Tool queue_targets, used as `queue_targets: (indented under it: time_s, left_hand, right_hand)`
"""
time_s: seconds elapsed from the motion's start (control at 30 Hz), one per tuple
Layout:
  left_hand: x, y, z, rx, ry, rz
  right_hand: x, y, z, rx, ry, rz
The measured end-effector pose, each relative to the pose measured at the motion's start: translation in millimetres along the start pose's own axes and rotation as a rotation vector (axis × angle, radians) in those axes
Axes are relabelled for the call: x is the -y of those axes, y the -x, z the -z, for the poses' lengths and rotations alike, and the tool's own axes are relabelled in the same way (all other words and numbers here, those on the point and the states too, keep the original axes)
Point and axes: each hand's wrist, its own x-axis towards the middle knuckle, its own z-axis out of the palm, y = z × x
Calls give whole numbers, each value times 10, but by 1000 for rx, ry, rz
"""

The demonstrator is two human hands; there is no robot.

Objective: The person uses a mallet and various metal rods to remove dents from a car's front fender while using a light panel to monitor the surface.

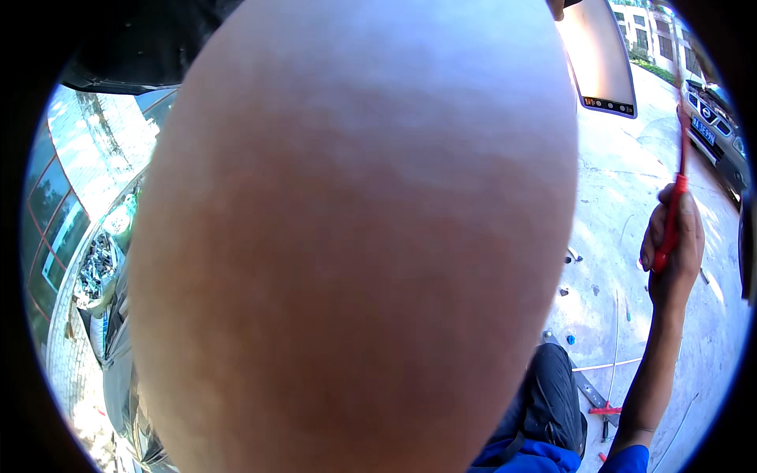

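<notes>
A huge blurred expanse of bare skin point(355, 236), apparently my left arm very close to the camera, hides the middle of the head view. My left hand cannot be made out clearly; only a bit of finger point(557, 8) shows at the top, beside a bright, dark-edged panel point(598, 55). At the right, my right hand point(672, 236) is closed around the red handle point(676, 206) of a long, thin tool, held upright with its shaft pointing up.
A silver car point(717, 138) stands at the upper right. Rods, small parts and red-handled tools point(605, 411) lie on pale pavement point(611, 197). A heap of metal pieces point(96, 268) and dark plastic sheeting point(118, 370) are at the left, beside glass panels point(49, 221).
</notes>
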Motion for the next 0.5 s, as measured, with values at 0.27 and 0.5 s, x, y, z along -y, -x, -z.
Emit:
queue_targets:
  time_s: [0.27, 0.5]
  left_hand:
    - [-18, -108, 32, 13, 3, 6]
    - [-31, -189, 77, 26, 2, 14]
  right_hand:
    - [15, -1, -29, -94, -250, 106]
    - [43, -17, 21, -142, -157, 123]
